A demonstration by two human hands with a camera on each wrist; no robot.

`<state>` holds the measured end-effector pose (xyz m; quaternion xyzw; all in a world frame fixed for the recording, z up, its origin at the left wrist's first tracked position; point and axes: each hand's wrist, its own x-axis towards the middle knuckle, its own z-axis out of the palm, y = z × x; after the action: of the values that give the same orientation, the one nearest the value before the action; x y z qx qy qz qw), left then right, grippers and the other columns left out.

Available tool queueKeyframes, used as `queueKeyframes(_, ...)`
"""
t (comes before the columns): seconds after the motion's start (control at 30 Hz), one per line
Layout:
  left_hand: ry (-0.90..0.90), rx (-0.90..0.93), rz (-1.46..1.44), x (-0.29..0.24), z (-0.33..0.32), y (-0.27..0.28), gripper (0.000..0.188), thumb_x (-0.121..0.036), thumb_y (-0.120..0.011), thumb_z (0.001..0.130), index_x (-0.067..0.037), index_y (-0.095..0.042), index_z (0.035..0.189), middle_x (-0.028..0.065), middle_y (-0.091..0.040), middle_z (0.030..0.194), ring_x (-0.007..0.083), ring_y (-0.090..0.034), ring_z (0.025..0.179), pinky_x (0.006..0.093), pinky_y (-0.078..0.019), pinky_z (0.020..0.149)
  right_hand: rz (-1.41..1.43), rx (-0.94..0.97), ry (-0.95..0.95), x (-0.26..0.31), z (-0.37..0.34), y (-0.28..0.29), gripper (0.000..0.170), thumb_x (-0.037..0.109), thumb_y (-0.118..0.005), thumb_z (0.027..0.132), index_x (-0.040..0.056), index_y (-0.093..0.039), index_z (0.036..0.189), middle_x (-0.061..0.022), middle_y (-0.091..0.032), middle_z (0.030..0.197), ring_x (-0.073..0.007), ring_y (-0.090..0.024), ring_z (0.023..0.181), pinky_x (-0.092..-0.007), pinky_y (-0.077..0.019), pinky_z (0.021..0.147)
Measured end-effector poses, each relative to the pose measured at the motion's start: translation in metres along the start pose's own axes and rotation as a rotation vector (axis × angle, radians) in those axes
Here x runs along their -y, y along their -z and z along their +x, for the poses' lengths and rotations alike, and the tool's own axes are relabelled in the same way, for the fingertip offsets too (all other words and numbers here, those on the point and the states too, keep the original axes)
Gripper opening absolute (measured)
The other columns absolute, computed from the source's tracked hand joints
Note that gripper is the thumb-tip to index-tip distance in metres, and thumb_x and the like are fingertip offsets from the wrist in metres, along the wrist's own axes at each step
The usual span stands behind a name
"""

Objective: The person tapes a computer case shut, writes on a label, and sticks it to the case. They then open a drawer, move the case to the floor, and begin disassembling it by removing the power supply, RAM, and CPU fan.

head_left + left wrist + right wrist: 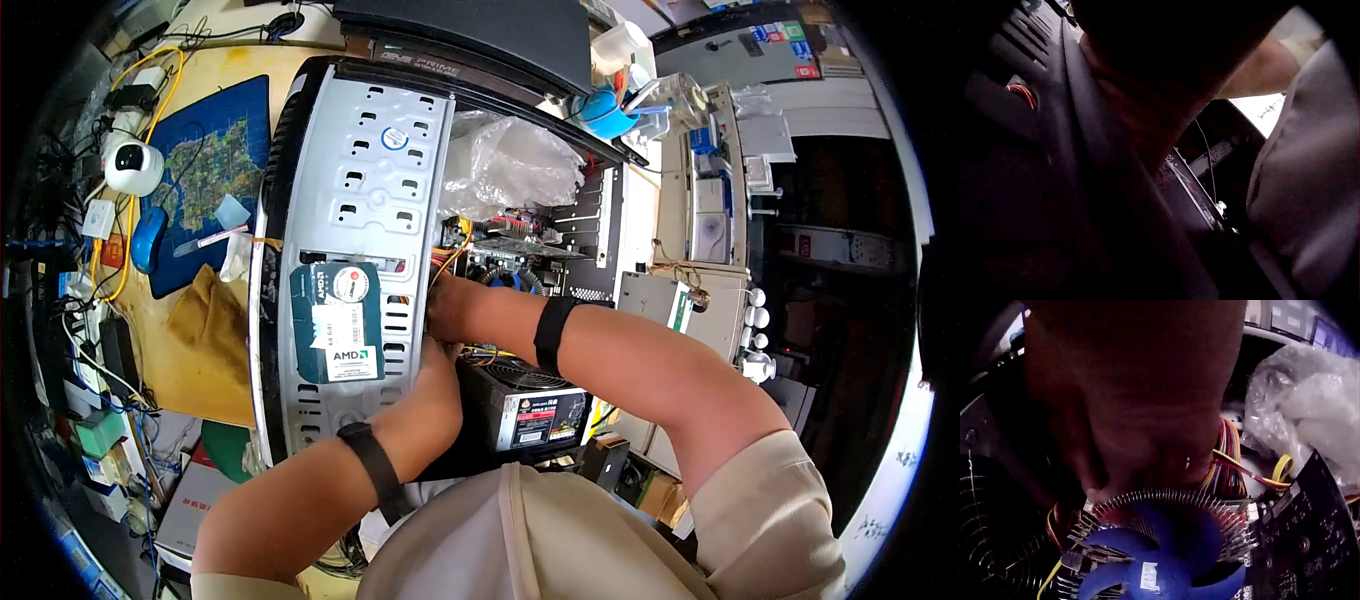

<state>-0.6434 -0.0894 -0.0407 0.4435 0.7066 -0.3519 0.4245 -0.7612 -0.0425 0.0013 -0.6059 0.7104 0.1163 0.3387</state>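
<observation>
An opened computer case (365, 200) lies before me, its metal drive cage facing up. Both hands reach inside it, close together beside the cage. My right hand (1141, 437) is behind a CPU cooler with a blue fan (1160, 569) and a ring of metal fins. One fingertip shows right by the fins, near a bundle of coloured cables (1225, 456); the other fingers are hidden. My left hand (1141, 106) is mostly in shadow beside a case edge, its fingers out of sight. I cannot tell what either hand holds. A power supply (540, 415) sits near the wrists.
A crumpled clear plastic bag (515, 165) lies in the upper part of the case, beside a circuit board (1310, 537). To the left are a blue mouse (149, 240), a dark mouse pad (215, 160), a brown cloth (210, 320) and a white camera (133, 167).
</observation>
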Motion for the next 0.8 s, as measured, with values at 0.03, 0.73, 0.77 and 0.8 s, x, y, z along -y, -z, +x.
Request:
queueKeyframes(0.03,0.015,-0.012,-0.055,-0.007,0.002,-0.006,0.069,-0.017,-0.051,0.083,-0.009,-0.020,0.143,0.0070,-0.033,0.143,0.0336,-0.036,0.124,0.0528,-0.0228,0.100,-0.001,-0.011,0.006,0.000,0.002,-0.001,0.018,0.023,-0.057,0.074,0.0106,-0.070,0.076,-0.0086,-0.068,0.080,-0.0255,-0.065,0.079,-0.0377,-0.0508,0.070)
queueKeyframes(0.73,0.072,-0.337,-0.541,0.023,-0.044,0.013,0.051,-0.018,-0.042,0.087,-0.004,-0.038,0.136,0.0130,-0.038,0.140,0.0256,-0.042,0.121,0.0400,-0.0224,0.104,-0.078,-0.143,0.044,-0.039,-0.049,0.019,0.011,0.018,-0.058,0.069,0.0117,-0.067,0.065,-0.0092,-0.063,0.072,-0.0276,-0.063,0.072,-0.0400,-0.0518,0.061)
queueKeyframes(0.77,0.035,-0.358,-0.515,0.031,-0.055,0.018,0.052,-0.018,-0.042,0.087,-0.002,-0.037,0.136,0.0124,-0.039,0.139,0.0248,-0.043,0.120,0.0401,-0.0229,0.104,-0.132,-0.244,0.095,-0.055,-0.044,0.008,0.010,0.017,-0.058,0.068,0.0123,-0.067,0.065,-0.0077,-0.064,0.071,-0.0274,-0.063,0.071,-0.0392,-0.0520,0.061)
queueKeyframes(0.8,0.000,-0.380,-0.488,0.039,-0.061,0.024,0.052,-0.018,-0.042,0.087,-0.001,-0.036,0.136,0.0119,-0.040,0.138,0.0240,-0.044,0.119,0.0402,-0.0234,0.103,-0.135,-0.135,0.046,-0.057,-0.043,0.020,0.011,0.016,-0.058,0.070,0.0124,-0.068,0.066,-0.0063,-0.065,0.072,-0.0271,-0.064,0.071,-0.0382,-0.0523,0.062)
